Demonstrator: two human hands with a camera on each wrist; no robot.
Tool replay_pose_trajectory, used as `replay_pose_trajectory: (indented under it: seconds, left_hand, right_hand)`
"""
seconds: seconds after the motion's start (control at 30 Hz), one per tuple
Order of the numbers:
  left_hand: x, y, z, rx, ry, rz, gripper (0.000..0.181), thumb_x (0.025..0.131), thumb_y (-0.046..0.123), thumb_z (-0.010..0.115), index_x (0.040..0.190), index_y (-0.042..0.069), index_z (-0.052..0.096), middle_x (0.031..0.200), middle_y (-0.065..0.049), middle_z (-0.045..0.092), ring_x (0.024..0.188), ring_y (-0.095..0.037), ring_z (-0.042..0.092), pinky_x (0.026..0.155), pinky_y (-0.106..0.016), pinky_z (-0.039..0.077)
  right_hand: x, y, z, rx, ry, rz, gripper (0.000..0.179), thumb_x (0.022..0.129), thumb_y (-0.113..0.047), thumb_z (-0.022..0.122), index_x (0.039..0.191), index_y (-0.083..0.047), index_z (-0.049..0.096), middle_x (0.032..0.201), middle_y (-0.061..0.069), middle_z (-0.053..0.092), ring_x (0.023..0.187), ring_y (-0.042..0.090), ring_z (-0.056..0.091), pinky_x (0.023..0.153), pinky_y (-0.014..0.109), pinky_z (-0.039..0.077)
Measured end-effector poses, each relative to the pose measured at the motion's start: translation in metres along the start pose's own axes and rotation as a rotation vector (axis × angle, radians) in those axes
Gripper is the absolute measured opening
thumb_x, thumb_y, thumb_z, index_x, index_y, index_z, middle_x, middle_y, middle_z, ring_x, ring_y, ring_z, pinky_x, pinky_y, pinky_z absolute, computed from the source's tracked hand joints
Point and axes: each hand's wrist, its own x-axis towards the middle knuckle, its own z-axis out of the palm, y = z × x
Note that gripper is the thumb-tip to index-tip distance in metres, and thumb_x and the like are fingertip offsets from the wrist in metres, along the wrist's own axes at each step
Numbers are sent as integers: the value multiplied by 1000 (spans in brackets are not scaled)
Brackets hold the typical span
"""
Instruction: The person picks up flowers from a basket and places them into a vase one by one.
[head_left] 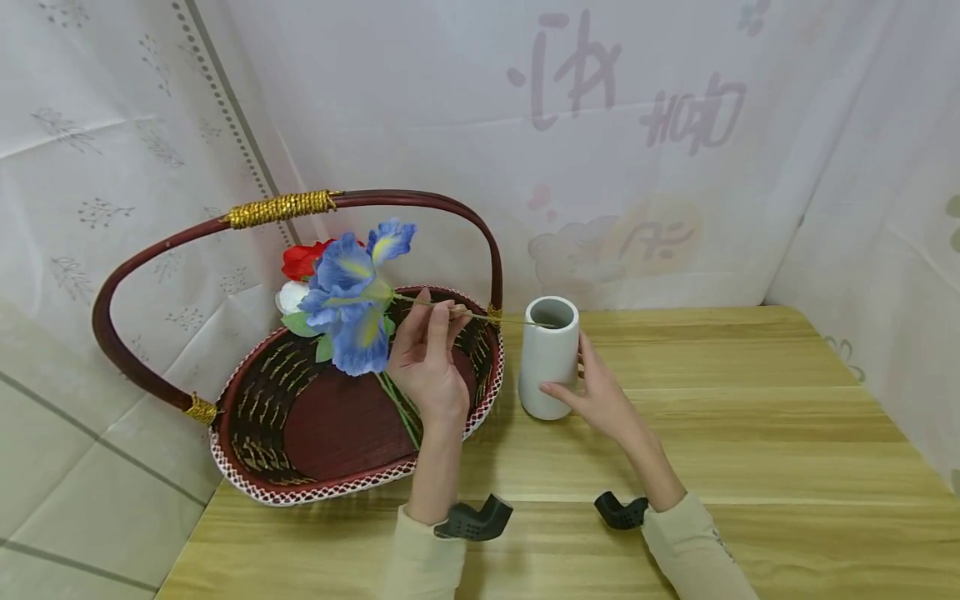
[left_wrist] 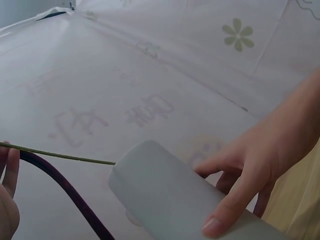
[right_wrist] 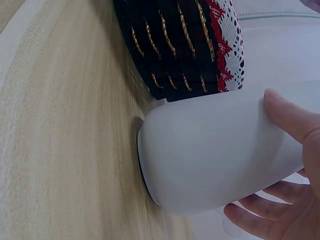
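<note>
A blue artificial iris (head_left: 351,287) lies nearly level above the basket, its thin stem (head_left: 504,319) pinched in my left hand (head_left: 431,371). The stem's tip reaches the mouth of a white vase (head_left: 540,371); in the left wrist view the stem (left_wrist: 70,157) meets the vase's rim. With thumb on the near side and fingers behind, my right hand (head_left: 600,396) grips the vase. In the right wrist view the vase (right_wrist: 215,150) has its base at the wooden tabletop. How far the stem goes inside is hard to make out.
To the left stands a dark red woven basket (head_left: 300,492) with a tall arched handle (head_left: 420,198). Behind the iris, a red flower (head_left: 302,260) and a white flower (head_left: 291,297) show, with green stems (head_left: 401,408) in the basket. A printed curtain (head_left: 420,92) hangs behind the wooden table (head_left: 750,467).
</note>
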Motion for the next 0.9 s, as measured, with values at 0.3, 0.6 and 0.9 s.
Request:
replay_pose_trajectory:
  seconds: [0.3,0.6,0.9]
  left_hand:
    - [-10,-8,5,86,-109,-12,25,98,-1,64,121,1,72,96,-10,74,86,-24,71,83,-43,60]
    - [-17,-21,8,83,-162,-34,20,99,3,64,112,8,78,99,-11,73,92,-25,70,87,-45,58]
    - [-17,-33,12,138,-158,-21,16,102,6,61,110,4,74,95,-16,67,90,-27,66,81,-37,57]
  right_hand:
    - [1,-1,0,7,2,-5,101,89,-38,80,163,-22,12,159,15,32,139,39,41,108,57,43]
    - [0,-1,0,10,-2,-3,102,89,-37,80,163,-20,11,160,16,32,140,38,40,108,57,42]
    - [0,0,0,-2,9,-17,102,88,-37,80,163,-19,12,161,14,31,142,36,38,107,57,43]
